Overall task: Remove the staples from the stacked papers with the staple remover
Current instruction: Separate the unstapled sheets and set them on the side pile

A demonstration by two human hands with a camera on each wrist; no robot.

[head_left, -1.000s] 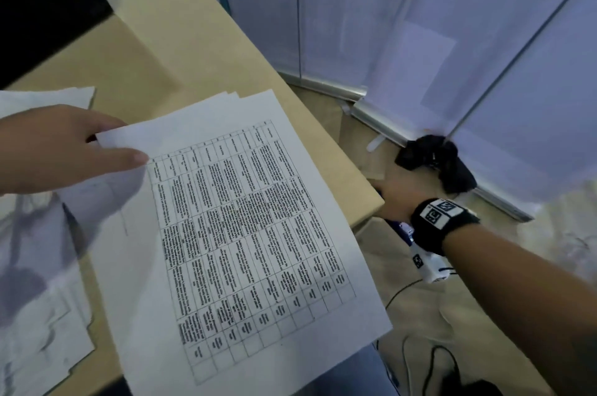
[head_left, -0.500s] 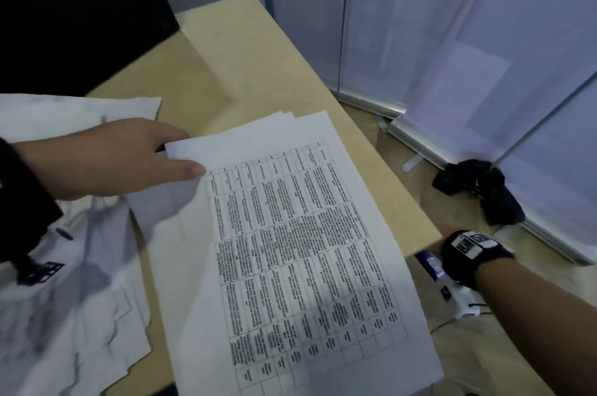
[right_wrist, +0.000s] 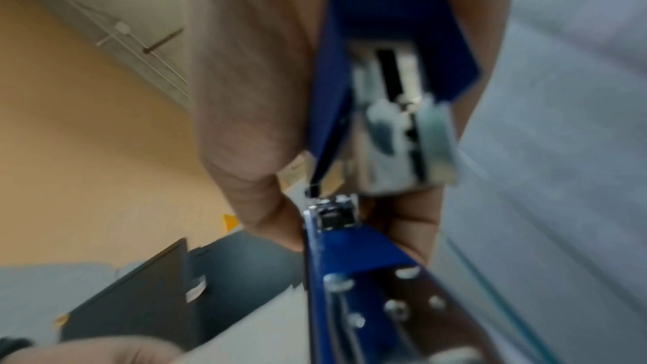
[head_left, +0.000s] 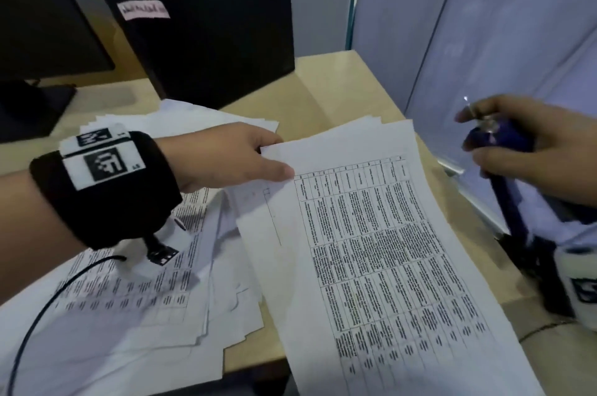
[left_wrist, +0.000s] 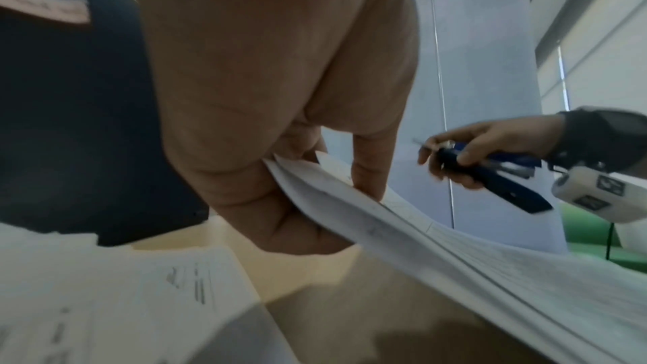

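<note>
Left hand: my left hand point(head_left: 226, 153) pinches the top-left corner of the stapled stack point(head_left: 381, 250), thumb on top, the corner raised off the desk point(head_left: 339, 88).
Right hand: my right hand point(head_left: 529, 150) is wrapped round the blue staple remover point(head_left: 504, 169), held in the air to the right of the stack.
Done: a loose pile of sheets point(head_left: 145, 282) at left, likely finished.
Left: no staple visible; tool not yet at the corner.

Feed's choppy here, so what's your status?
Left hand pinches stapled papers' corner. Right hand grips blue staple remover, off the papers. Nothing between them.
</note>
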